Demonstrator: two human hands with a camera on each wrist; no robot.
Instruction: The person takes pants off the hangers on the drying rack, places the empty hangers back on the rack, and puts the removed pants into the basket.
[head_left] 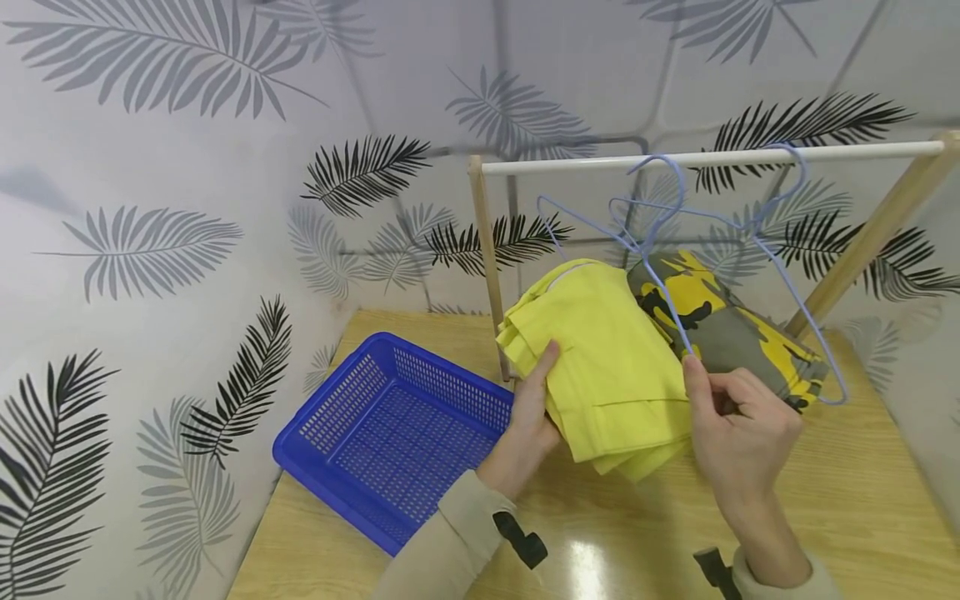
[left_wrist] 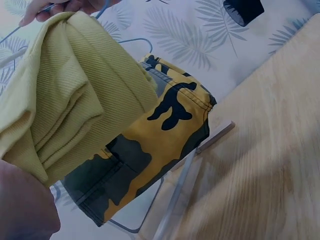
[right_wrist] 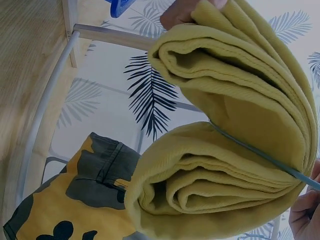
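My left hand (head_left: 528, 425) grips the left side of a folded yellow ribbed garment (head_left: 611, 358), thumb on the front and the other fingers behind it. The cloth hangs doubled over the lower bar of a light-blue hanger (head_left: 667, 304); in the right wrist view that bar (right_wrist: 260, 156) runs inside the fold. My right hand (head_left: 746, 433) pinches the hanger's right end between thumb and curled fingers. The hook overlaps the white rail in the head view. Behind, camouflage trousers (head_left: 738, 342) in yellow, grey and black drape over a second blue hanger (head_left: 783, 271) hooked on the rail.
A white rail (head_left: 570, 166) on wooden posts (head_left: 487, 250) stands at the back of the wood-grain table (head_left: 840, 500). The blue plastic basket (head_left: 382, 342) sits left of my left hand, close to the left post. A leaf-patterned covering (head_left: 150, 333) surrounds the table behind and at the sides.
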